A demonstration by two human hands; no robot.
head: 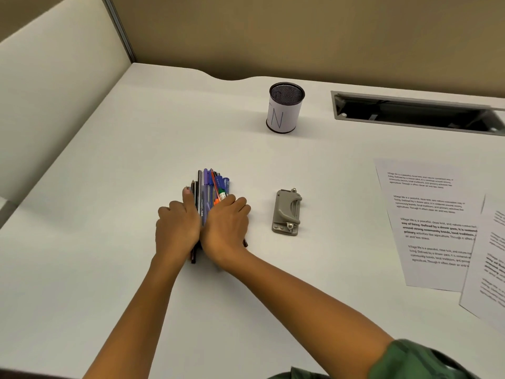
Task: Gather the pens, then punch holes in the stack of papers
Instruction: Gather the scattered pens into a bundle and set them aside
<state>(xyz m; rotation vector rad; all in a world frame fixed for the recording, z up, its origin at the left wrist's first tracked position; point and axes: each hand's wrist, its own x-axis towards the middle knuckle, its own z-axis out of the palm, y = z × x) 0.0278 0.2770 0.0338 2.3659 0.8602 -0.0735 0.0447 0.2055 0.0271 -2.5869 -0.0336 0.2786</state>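
White desk (109,269): a bundle of mixed blue, purple and black pens (209,191) is pressed between the left hand (176,225) and right hand (228,222), cupped narrowly to align it, probably for the black mesh cup (285,108); grey metal hole punch (287,212) and 2 printed paper sheets (434,222) are left untouched at the right

Single view only, head-worn wide-angle camera; no second view for overlap. Camera looked forward and steeply down onto white desk (114,187) from above near edge. Both forearms entered from bottom of frame, left hand (176,224) and right hand (228,224) near frame centre, close to lens. Far desk edge and tan partition (300,31) filled top. Papers (431,222) were cut by right edge. Straight lines bowed near borders, probably lens distortion.
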